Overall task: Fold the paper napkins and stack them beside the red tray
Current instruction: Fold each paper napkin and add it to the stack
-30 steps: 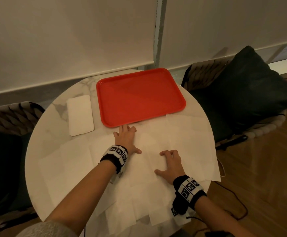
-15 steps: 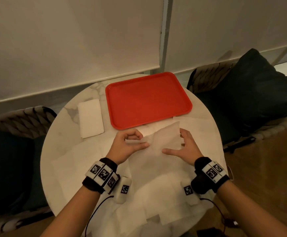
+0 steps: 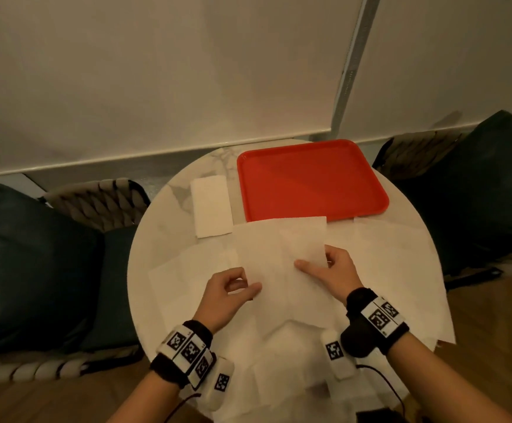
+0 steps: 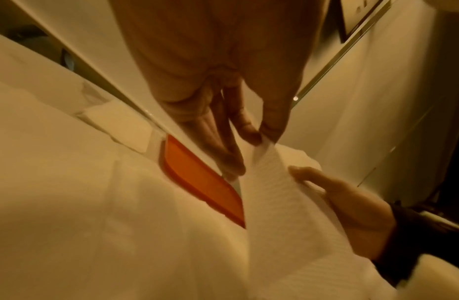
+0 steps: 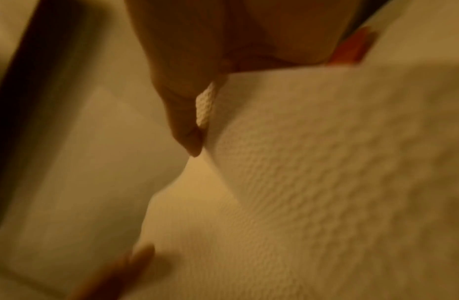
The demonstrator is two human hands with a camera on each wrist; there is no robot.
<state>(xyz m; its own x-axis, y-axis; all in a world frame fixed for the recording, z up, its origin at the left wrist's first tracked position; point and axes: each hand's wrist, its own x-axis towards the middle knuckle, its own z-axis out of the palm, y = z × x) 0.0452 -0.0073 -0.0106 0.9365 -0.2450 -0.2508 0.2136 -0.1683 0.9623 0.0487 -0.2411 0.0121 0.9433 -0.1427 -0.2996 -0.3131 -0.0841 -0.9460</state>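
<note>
A white paper napkin [image 3: 276, 264] is lifted off the pile in front of the red tray [image 3: 309, 181]. My left hand [image 3: 250, 285] pinches its near left edge between thumb and forefinger, which shows closely in the left wrist view [image 4: 264, 142]. My right hand [image 3: 312, 265] pinches the napkin's right edge [image 5: 202, 113], thumb on top. A folded napkin [image 3: 210, 206] lies flat on the table just left of the tray. Several unfolded napkins [image 3: 395, 270] cover the near half of the round marble table [image 3: 160, 215].
Woven chairs with dark cushions stand left [image 3: 35, 254] and right [image 3: 477, 184] of the table. A pale wall runs close behind the tray. Some napkins hang over the table's near edge. A cable [image 3: 379, 380] trails from my right wrist.
One second ago both hands lay flat on the spread napkins. They then picked one napkin up, and now hold it lifted by two edges, drawn a little nearer to me.
</note>
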